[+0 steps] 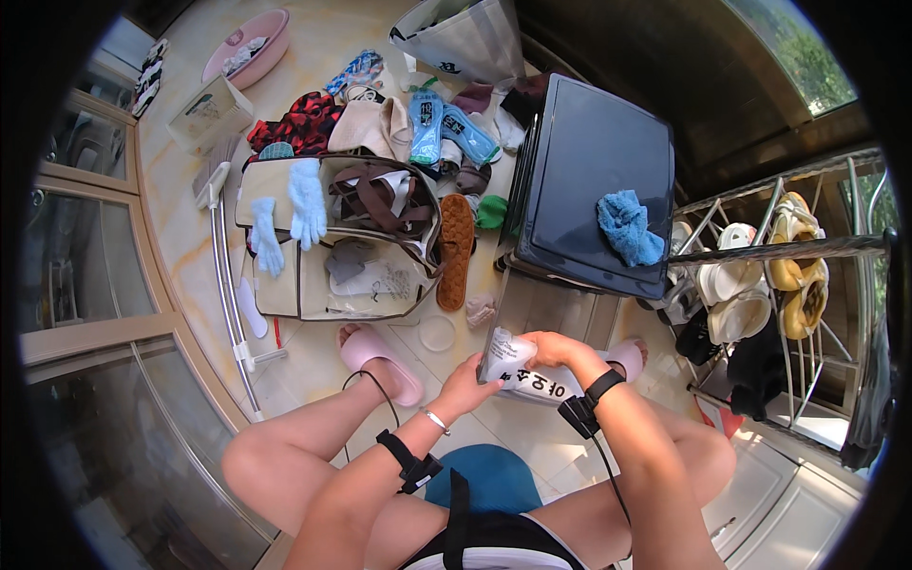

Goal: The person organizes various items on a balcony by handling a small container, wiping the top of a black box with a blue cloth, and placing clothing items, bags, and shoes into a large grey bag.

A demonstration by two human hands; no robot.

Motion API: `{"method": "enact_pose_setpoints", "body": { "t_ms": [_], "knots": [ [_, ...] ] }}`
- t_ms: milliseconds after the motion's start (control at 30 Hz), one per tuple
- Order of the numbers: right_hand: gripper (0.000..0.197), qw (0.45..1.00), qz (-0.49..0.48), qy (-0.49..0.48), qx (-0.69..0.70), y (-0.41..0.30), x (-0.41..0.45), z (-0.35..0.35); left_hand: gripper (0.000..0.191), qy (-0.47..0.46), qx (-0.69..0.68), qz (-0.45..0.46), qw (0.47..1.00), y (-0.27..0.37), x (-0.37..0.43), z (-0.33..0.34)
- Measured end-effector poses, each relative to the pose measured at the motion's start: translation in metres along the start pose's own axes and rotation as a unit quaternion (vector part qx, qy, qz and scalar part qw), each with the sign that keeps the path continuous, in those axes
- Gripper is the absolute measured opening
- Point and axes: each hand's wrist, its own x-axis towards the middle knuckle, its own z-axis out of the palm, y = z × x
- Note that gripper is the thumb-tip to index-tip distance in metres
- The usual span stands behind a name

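Note:
A white translucent plastic bag [536, 385] with dark printed writing is at the front of a clear plastic drawer [570, 303], pulled out beneath a dark-lidded storage unit. My right hand [556, 350] grips the bag's upper part with bent fingers. At the left front corner of the drawer, my left hand [467, 385] has its thumb against the bag's edge; whether its fingers pinch the bag or the drawer wall is hidden. On the dark lid [598, 164] lies a crumpled blue cloth [631, 226].
Left of the drawer stands an open beige fabric storage box [278, 285] with light blue gloves [308, 203] on it. A brown insole [454, 253] lies beside it. Clothes and packaged items [426, 128] are heaped behind. A shoe rack [776, 249] borders the right; a broom [224, 271], the left.

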Motion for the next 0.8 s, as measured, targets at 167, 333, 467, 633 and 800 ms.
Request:
{"method": "enact_pose_setpoints", "body": {
  "t_ms": [167, 333, 467, 633, 800],
  "knots": [
    [0.066, 0.901, -0.079, 0.344, -0.25, -0.012, -0.034, 0.015, 0.058, 0.149, 0.158, 0.034, 0.976, 0.029, -0.008, -0.002],
    [0.035, 0.929, 0.088, 0.216, -0.286, -0.007, -0.08, 0.001, 0.049, 0.219, 0.134, 0.22, 0.941, 0.057, -0.004, -0.005],
    [0.024, 0.935, 0.098, 0.144, -0.309, 0.026, -0.089, 0.013, 0.047, 0.035, 0.099, 0.135, 0.985, 0.049, 0.015, 0.02],
    [0.024, 0.912, 0.091, 0.23, -0.327, 0.049, -0.071, 0.037, 0.041, 0.065, 0.156, 0.119, 0.978, 0.045, 0.029, 0.026],
    [0.025, 0.927, 0.15, 0.152, -0.31, 0.016, -0.086, 0.01, 0.019, 0.154, -0.048, 0.141, 0.977, 0.069, 0.022, -0.015]
  ]
}}
